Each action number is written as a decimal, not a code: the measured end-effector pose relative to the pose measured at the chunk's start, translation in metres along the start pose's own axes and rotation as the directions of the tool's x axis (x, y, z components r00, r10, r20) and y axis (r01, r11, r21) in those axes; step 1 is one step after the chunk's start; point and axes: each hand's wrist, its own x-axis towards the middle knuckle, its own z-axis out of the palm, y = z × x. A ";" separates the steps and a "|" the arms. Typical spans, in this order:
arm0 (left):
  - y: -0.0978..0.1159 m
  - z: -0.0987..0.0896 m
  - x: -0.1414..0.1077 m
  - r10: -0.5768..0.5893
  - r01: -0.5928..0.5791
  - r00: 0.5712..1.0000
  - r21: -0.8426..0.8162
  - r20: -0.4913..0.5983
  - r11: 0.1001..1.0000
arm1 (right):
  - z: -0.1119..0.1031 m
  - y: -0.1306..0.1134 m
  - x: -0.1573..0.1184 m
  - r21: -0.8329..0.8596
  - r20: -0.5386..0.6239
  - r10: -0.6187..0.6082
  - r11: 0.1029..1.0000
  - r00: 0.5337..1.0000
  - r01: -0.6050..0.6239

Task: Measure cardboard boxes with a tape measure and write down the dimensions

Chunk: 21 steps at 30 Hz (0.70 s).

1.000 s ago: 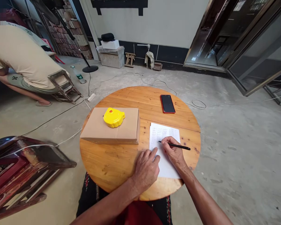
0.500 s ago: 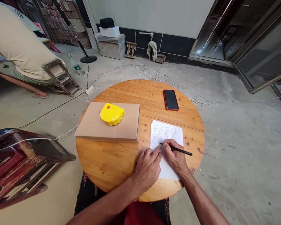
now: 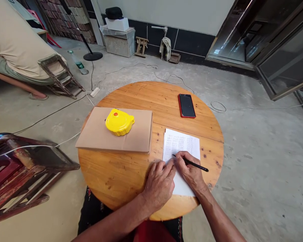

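White paper (image 3: 183, 144) with rows of small handwriting in its upper part lies on the round wooden table (image 3: 121, 178). My right hand (image 3: 191, 171) grips a black pen (image 3: 199, 166), its tip against the sheet just below the rows. Beside it my left hand (image 3: 159, 183) lies flat, fingers spread over the paper's left edge and the tabletop, holding nothing. Left of the paper is a flat cardboard box (image 3: 96, 134), bearing a yellow tape measure (image 3: 120, 122) with a red button. A dark phone in a red case (image 3: 187, 106) lies behind the paper.
A person in a beige shirt (image 3: 20, 50) sits on a small wooden stool (image 3: 62, 75) at the far left. A worn wooden chair (image 3: 27, 171) stands near the table's left side. Cables and a power strip (image 3: 94, 92) lie on the floor behind the table.
The camera view has shifted slightly, moving the whole scene a little. My hands keep nearly the same pose, with the pen still against the paper.
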 end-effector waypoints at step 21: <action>0.000 -0.002 0.000 -0.008 0.007 1.000 -0.039 -0.026 0.999 | 0.000 -0.001 0.001 -0.042 0.031 -0.010 0.999 0.999 0.011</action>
